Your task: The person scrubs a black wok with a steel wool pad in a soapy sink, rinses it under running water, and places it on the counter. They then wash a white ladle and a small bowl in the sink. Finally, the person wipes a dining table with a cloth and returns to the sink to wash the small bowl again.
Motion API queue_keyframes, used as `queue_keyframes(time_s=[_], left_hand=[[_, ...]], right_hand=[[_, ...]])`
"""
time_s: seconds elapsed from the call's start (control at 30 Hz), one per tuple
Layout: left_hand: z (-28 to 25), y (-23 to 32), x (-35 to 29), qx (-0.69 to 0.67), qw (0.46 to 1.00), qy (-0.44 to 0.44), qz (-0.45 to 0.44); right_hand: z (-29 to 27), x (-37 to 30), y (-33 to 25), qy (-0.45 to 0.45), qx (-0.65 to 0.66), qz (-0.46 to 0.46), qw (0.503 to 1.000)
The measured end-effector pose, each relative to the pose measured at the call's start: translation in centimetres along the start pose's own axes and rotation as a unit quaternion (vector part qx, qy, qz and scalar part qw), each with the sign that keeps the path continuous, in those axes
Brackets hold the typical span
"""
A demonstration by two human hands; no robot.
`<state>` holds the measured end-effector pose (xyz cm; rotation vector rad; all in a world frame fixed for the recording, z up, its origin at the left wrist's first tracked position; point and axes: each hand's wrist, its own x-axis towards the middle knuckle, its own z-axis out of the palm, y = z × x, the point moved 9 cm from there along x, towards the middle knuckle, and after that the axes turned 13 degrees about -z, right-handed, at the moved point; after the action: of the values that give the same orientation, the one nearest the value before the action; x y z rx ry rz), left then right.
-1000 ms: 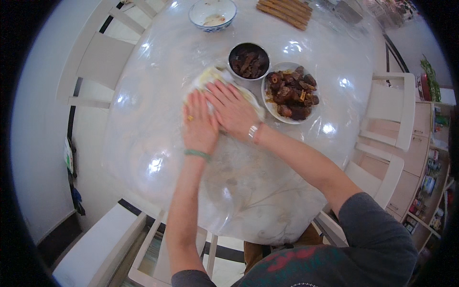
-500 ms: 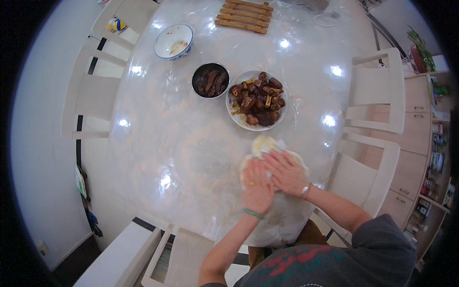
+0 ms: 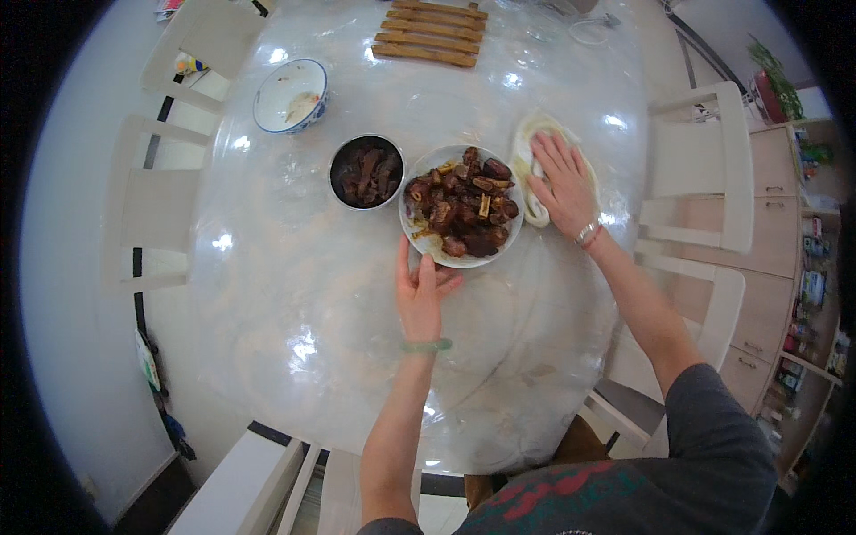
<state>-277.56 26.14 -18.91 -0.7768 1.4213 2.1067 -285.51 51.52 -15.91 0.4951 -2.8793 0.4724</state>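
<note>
My left hand [image 3: 421, 294] is at the near rim of a white plate [image 3: 437, 253] heaped with dark brown braised meat on the bone [image 3: 464, 203]. Its thumb and fingers take hold of that rim; some fingertips are hidden beneath it. To the right of the plate, my right hand [image 3: 563, 183] lies flat with fingers stretched out on a pale yellowish-white cloth [image 3: 533, 212], pressing it to the table. Left of the plate stands a round metal bowl [image 3: 366, 172] with dark strips of meat.
A transparent sheet covers the pale table [image 3: 294, 357]. A blue-and-white bowl [image 3: 291, 96] with food remnants stands at the far left, a slatted wooden rack [image 3: 430, 34] at the far edge. White chairs [image 3: 691, 169] line both sides. A white cable [image 3: 590, 34] lies far right.
My hands have moved apart. The right one has slid the cloth away from me, to the plate's right side; the left has left the cloth and taken the plate's near rim.
</note>
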Motion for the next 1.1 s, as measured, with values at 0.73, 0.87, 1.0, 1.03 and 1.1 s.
queue_keyframes(time_s=[0.73,0.87,1.0,1.03,1.1], left_hand=[[-6.1,3.4,-1.7,0.209,0.978,0.006,-0.016],[-7.4,3.6,-0.8,0.283,0.959,0.036,0.003],[-8.1,4.0,-1.6,0.304,0.948,-0.006,-0.095],[-8.7,4.1,-1.4,0.317,0.941,-0.024,-0.119],[-10.3,5.9,1.0,0.307,0.947,-0.005,-0.093]], right_hand=[[-0.7,4.0,8.3,-0.025,0.064,0.172,0.983],[0.4,4.8,3.5,0.080,0.067,0.018,0.994],[2.9,4.2,-3.0,-0.017,0.011,-0.127,0.992],[3.2,4.5,-3.9,-0.036,0.015,-0.148,0.988],[3.7,6.1,-5.5,-0.054,-0.004,-0.198,0.979]])
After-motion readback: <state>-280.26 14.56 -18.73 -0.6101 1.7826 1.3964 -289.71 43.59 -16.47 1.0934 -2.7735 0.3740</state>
